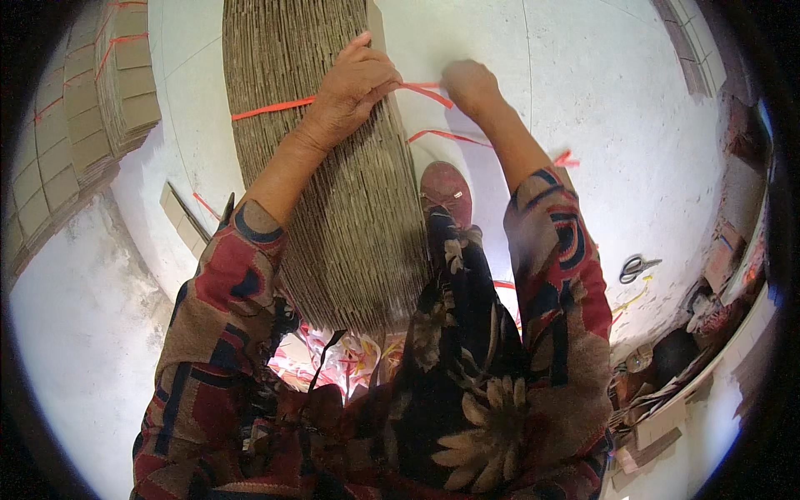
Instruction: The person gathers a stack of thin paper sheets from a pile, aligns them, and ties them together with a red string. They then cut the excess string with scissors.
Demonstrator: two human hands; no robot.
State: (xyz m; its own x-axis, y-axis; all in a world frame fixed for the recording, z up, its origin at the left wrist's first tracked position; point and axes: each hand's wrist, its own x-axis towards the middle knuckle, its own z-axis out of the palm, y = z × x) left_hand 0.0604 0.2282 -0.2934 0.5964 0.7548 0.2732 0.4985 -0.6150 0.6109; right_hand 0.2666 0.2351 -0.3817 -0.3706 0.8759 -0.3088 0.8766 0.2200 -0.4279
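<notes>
A long bundle of brown cardboard sheets [333,200] lies in front of me, the sheets' edges facing up. Across its far part runs a red plastic strap [275,108]. My left hand [357,87] rests on the bundle's right side, its fingers closed round the strap. To the right of the bundle, my right hand [471,87] is a slightly blurred fist, and a stretch of strap spans the gap between both hands. A loose strap tail hangs just under that stretch. Exactly how the right fingers grip the strap is hidden.
Another red strap [450,135] lies on the floor near my shoe [447,193]. Scissors [637,268] lie on the floor at the right. Strapped cardboard stacks [79,125] stand at the left. Strap scraps [342,358] are heaped below the bundle; clutter [667,367] lines the right side.
</notes>
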